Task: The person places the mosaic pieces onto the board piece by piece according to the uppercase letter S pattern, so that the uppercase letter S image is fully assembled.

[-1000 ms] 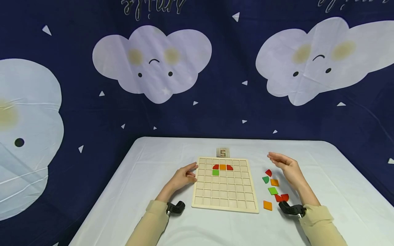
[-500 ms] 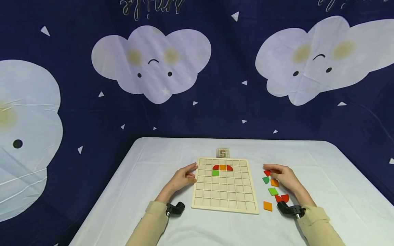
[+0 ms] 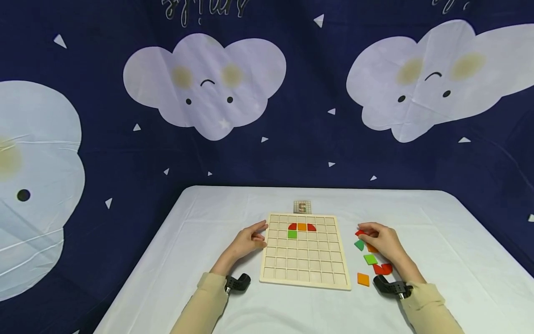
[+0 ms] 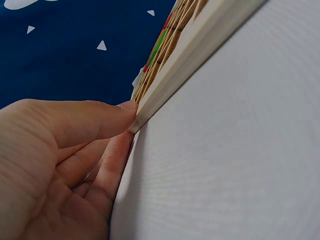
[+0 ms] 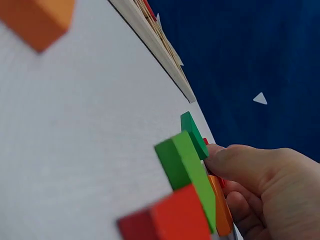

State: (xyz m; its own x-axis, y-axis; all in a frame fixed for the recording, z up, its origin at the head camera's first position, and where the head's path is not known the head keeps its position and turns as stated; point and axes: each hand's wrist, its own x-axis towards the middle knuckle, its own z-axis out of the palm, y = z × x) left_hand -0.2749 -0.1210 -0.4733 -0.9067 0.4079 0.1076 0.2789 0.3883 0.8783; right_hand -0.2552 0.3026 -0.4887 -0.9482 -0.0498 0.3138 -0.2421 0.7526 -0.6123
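In the head view, a square wooden grid board [image 3: 306, 253] lies mid-table, with red quarter-round tiles [image 3: 311, 227], an orange square tile [image 3: 302, 227] and a green square tile [image 3: 292, 234] in its upper cells. My left hand [image 3: 246, 241] touches the board's left edge with thumb and fingertips, also visible in the left wrist view. To the right of the board, my right hand [image 3: 385, 239] pinches a red quarter-round tile [image 3: 359, 233], mostly hidden by the fingers. Just below it lie a dark green tile [image 3: 359, 245] and a partly covered orange tile [image 3: 372, 248].
A small pattern card [image 3: 302, 207] lies behind the board. Nearer my right wrist are a light green tile [image 3: 370, 260], red tiles [image 3: 386, 269] touching each other, and an orange tile [image 3: 363, 279]. A dark blue cloud-print cloth [image 3: 300, 157] hangs behind the white table.
My right hand has come down and left onto the red quarter-round tile, which has shifted slightly left with it. The dark green tile has turned a little. My left hand stays put.
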